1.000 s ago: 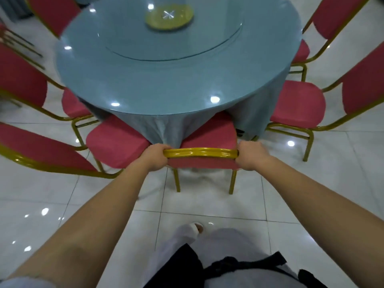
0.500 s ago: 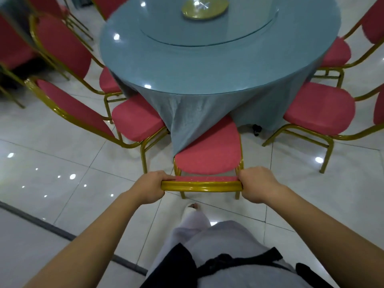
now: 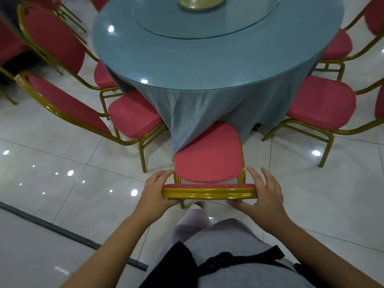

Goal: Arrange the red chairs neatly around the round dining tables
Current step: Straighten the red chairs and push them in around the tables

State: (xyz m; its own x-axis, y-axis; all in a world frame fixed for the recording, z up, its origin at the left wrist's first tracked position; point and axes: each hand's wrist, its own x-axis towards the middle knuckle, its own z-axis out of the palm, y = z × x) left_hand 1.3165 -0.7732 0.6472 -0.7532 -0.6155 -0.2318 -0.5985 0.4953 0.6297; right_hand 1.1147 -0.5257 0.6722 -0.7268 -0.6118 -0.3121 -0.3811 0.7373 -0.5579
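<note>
– Your left grip [image 3: 158, 190] is wrapped round the left end of the shiny gold top rail [image 3: 209, 193] of the red padded chair with a gold metal frame [image 3: 207, 159], thumb under, fingers over.
– And your right grip [image 3: 264, 190] is slack: fingers straight and splayed, palm beside the rail's right end, thumb touching underneath.
– That chair stands on the glossy white tiled floor [image 3: 62, 173], seat front tucked just under the hanging blue-grey tablecloth [image 3: 197, 113] of the round desk [image 3: 207, 65], between the left neighbouring chair [image 3: 133, 115] and the right neighbouring chair [image 3: 320, 102].
– Expect a stiff tubular frame, probably light enough for you to slide. The rail looks glossy, so it may be slippery.
– Take hold at both rail ends, where it bends into the uprights; the cushion is soft and gives no purchase.
– Mind the cloth: it touches the seat and could drag.
</note>
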